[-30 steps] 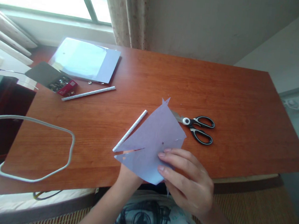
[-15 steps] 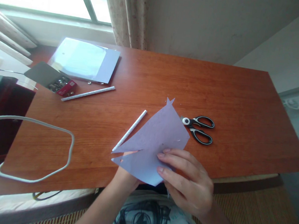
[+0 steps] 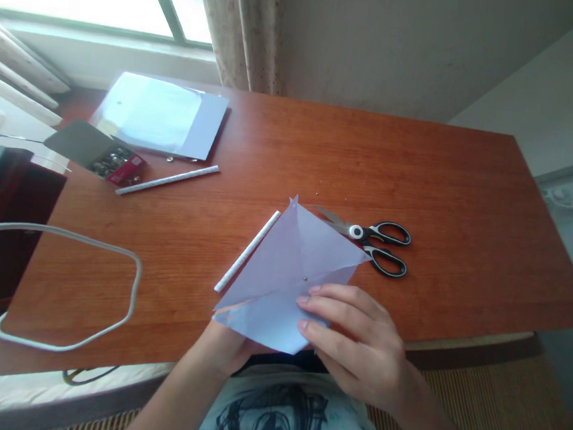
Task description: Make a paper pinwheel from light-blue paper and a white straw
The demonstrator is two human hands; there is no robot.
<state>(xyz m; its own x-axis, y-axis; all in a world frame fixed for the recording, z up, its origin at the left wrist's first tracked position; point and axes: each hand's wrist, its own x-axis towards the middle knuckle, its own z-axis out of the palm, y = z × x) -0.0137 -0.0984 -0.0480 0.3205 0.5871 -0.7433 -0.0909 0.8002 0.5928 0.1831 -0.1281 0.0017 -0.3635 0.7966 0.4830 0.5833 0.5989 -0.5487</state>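
Note:
A lavender paper sheet [image 3: 266,267] with slits cut in from its corners is held over the table's front edge. A small shiny dot, perhaps a pin head [image 3: 305,279], shows near its middle. My left hand [image 3: 227,347] holds the sheet from beneath, most of its fingers hidden by it. My right hand [image 3: 361,335] grips the lower right side, fingers on top and thumb out of sight. Just left of the paper lies a white rolled paper stick [image 3: 247,252]. Black-handled scissors [image 3: 356,232] lie partly open to the right, close to a paper corner.
On the wooden table [image 3: 443,202], a second white stick [image 3: 169,179] lies beside an open box of small metal pieces [image 3: 115,163]. Behind the box is a plastic-covered pack of paper [image 3: 208,128]. A white cable [image 3: 135,282] loops over the left side.
The sheet has turned and shifted, its top corner moving left and down. The shiny dot and a right-hand corner now show. More of the scissors' blades is uncovered. My left hand moved slightly left.

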